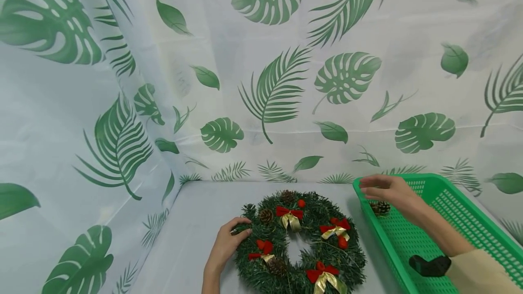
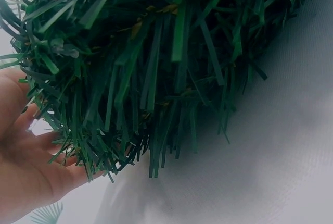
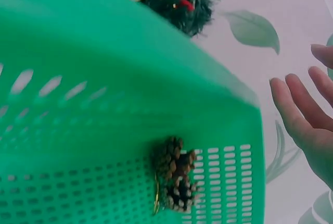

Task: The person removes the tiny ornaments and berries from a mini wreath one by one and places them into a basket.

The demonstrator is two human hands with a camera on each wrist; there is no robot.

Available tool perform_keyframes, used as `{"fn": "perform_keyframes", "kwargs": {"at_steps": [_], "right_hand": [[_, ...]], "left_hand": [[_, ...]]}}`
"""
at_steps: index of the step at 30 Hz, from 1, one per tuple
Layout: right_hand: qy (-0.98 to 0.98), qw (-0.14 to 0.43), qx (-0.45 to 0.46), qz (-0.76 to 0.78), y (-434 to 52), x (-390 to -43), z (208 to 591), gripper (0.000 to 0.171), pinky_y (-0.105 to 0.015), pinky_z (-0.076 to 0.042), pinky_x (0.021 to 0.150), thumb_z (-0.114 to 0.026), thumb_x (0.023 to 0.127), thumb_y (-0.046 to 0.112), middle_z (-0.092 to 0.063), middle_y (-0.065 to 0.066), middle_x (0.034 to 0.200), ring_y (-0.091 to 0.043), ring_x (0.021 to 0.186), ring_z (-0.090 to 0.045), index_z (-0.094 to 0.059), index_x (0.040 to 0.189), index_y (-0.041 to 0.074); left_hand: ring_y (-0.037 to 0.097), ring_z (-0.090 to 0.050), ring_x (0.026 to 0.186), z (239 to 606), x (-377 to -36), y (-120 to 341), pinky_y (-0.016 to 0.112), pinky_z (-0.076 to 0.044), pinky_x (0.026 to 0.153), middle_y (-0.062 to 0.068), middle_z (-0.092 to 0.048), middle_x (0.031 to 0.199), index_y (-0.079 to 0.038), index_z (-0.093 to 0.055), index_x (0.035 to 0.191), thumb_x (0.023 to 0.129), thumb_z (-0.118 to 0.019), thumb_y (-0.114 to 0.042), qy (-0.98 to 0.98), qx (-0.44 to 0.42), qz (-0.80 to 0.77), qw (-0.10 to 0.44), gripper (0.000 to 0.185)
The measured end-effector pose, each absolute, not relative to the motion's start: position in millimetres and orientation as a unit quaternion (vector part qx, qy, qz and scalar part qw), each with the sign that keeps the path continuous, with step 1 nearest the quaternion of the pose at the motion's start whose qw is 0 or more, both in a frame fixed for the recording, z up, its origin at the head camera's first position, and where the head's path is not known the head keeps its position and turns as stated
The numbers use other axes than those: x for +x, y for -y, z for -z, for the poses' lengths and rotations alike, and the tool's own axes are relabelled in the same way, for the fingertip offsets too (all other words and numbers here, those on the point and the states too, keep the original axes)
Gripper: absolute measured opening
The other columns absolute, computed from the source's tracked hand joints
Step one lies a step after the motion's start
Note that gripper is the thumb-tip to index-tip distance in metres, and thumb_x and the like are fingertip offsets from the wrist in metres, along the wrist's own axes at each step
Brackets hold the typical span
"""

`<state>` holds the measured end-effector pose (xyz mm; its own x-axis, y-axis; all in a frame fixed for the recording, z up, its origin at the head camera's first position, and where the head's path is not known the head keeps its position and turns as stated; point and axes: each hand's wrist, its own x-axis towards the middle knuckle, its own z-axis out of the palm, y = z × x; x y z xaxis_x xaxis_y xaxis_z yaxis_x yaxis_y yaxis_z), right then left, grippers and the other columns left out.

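1. Where the wreath (image 1: 314, 228) lies, lower middle of the head view, the left hand (image 1: 226, 242) curls its thumb and fingers about needles at the left edge.
2. At lower right, the right hand (image 1: 393, 193) holds nothing, fingers loosely extended and slightly parted near the upper-left corner of the green basket (image 1: 382, 238).
3. Resting on the worktop (image 1: 189, 221), the wreath looks light and springy; its outer ring should be the firmest hold, since the bows (image 1: 289, 212) probably crush or pull loose easily.
4. Pine cones (image 3: 179, 174) sit inside the basket's end; they look light, stiff and rough, best pinched around the body.
5. Behind, a leaf-printed sheet (image 1: 229, 44) fills the upper frame.
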<state>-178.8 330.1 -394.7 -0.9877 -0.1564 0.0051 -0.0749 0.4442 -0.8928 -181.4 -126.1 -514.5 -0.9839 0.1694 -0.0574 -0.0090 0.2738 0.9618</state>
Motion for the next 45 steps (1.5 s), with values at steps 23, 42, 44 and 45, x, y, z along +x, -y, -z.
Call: {"fn": "perform_keyframes", "kwargs": {"at_steps": [23,42,44,45], "right_hand": [[-0.85,0.056,-0.11,0.513,-281.8,-201.1,397.8,0.044,-0.035,-0.058,0.094,-0.065,0.103,0.02,-0.065,-0.027,0.131,-0.012,0.104,-0.072,-0.057,0.138,-0.006],[-0.901,-0.027,-0.175,0.395,-237.9,-216.1,414.0,0.031,-0.042,-0.061,0.084,-0.072,0.097,0.012,-0.07,-0.025,0.12,-0.038,0.106,-0.071,-0.069,0.124,-0.002],[-0.904,-0.03,-0.18,0.388,-232.9,-217.7,415.6,0.031,-0.043,-0.061,0.084,-0.072,0.097,0.011,-0.07,-0.025,0.12,-0.039,0.107,-0.071,-0.068,0.124,-0.002],[-0.904,-0.03,-0.182,0.385,-230.6,-218.3,416.2,0.031,-0.043,-0.061,0.084,-0.072,0.097,0.011,-0.071,-0.025,0.12,-0.04,0.107,-0.071,-0.068,0.125,-0.001]], "left_hand": [[0.038,-0.056,0.13,515.2,-183.0,126.2,0.049,-0.055,0.092,0.014,-0.062,0.139,-0.011,-0.071,0.124,0.097,-0.073,-0.022,-0.793,0.052,-0.602,0.076,0.029],[0.039,-0.053,0.135,511.8,-181.4,125.6,0.049,-0.054,0.095,0.012,-0.064,0.137,-0.011,-0.071,0.123,0.097,-0.073,-0.023,-0.79,0.063,-0.606,0.074,0.028],[0.04,-0.053,0.134,511.6,-181.6,126.0,0.05,-0.054,0.095,0.013,-0.063,0.137,-0.011,-0.071,0.123,0.097,-0.073,-0.023,-0.79,0.062,-0.605,0.072,0.029],[0.04,-0.054,0.134,511.7,-181.5,126.3,0.05,-0.054,0.094,0.013,-0.063,0.138,-0.011,-0.071,0.124,0.097,-0.073,-0.023,-0.791,0.06,-0.605,0.072,0.029]]}}
